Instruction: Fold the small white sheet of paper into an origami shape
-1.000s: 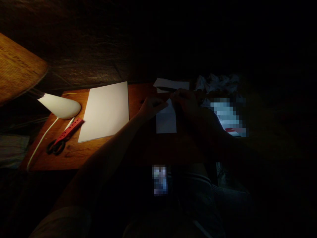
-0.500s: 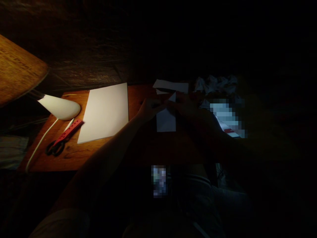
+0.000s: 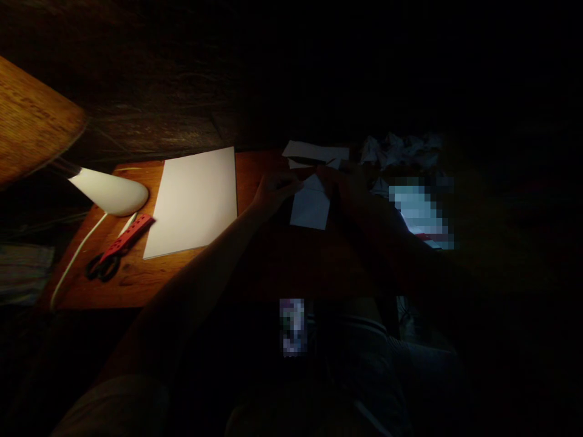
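Note:
A small folded sheet of white paper (image 3: 310, 207) lies in front of me, its far end coming to a point. On its left edge, my left hand (image 3: 276, 187) is closed with the fingertips at the upper corner. From the other side my right hand (image 3: 345, 185), deep in shadow, grips the paper near its upper right edge. Just beyond both hands are cut strips of white paper (image 3: 319, 151).
A stack of white sheets (image 3: 195, 203) lies left on the wooden table (image 3: 136, 294). Scissors in a red sheath (image 3: 127, 237) rest beside a lamp base (image 3: 113, 193). Folded paper pieces (image 3: 387, 150) sit far right, near a blurred glowing screen (image 3: 419, 209).
The folded paper has turned slightly, and its top now forms a centred point where one raised corner stood before. Both hands have shifted a little at its upper edges.

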